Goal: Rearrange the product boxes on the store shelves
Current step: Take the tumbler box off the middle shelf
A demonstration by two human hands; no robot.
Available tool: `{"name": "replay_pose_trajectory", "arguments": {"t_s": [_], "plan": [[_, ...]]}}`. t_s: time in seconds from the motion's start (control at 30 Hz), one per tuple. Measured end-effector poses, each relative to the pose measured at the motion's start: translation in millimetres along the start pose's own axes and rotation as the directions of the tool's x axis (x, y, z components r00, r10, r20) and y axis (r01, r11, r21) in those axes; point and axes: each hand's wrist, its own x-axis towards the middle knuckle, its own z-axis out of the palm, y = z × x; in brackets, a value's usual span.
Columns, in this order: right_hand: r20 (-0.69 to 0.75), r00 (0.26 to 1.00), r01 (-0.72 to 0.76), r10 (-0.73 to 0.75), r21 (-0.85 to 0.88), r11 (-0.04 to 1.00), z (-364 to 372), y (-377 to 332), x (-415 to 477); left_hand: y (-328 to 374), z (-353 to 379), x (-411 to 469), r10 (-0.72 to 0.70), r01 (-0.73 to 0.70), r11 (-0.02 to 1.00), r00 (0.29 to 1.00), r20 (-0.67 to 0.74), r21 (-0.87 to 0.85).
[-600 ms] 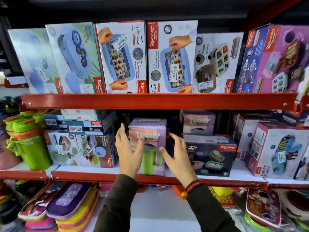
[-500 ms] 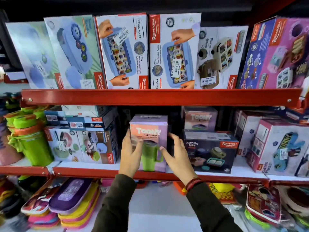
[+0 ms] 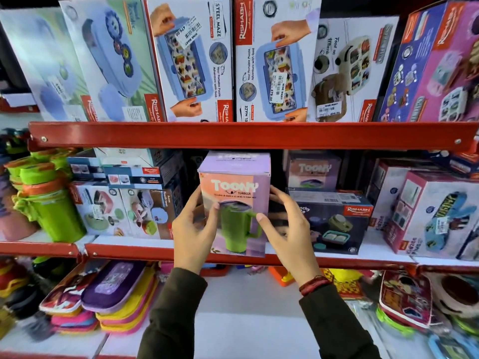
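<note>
A purple and peach Toony tumbler box [image 3: 234,193] with a green mug pictured on it stands upright at the front edge of the middle red shelf [image 3: 145,251]. My left hand [image 3: 193,233] grips its left side, thumb on the front face. My right hand [image 3: 287,229] holds its right side, thumb tip on the front. A second Toony box [image 3: 313,169] sits further back to the right, on top of a dark Rishabh box [image 3: 334,221].
Lunch box cartons [image 3: 189,58] line the top shelf. White lunch box cartons [image 3: 121,211] stand left of the tumbler box, green bottles [image 3: 54,216] at far left. A white and purple carton [image 3: 435,216] stands at right. Pouches [image 3: 111,288] lie on the shelf below.
Both hands have closed in from open beside the tumbler box to holding its sides. The view has moved closer to the shelf.
</note>
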Motion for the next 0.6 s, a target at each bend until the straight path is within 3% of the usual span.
{"name": "replay_pose_trajectory", "arguments": {"t_s": [0.37,0.6], "plan": [[-0.184,0.974,0.134,-0.136,-0.023,0.991,-18,15,-82,-18,-3,-72,0.119,-0.115,0.992,0.989,-0.090,0.050],[-0.181,0.979,0.072,-0.092,-0.114,0.991,-32,34,-124,-37,4,-118,0.090,-0.083,0.992,0.994,-0.066,0.099]]}}
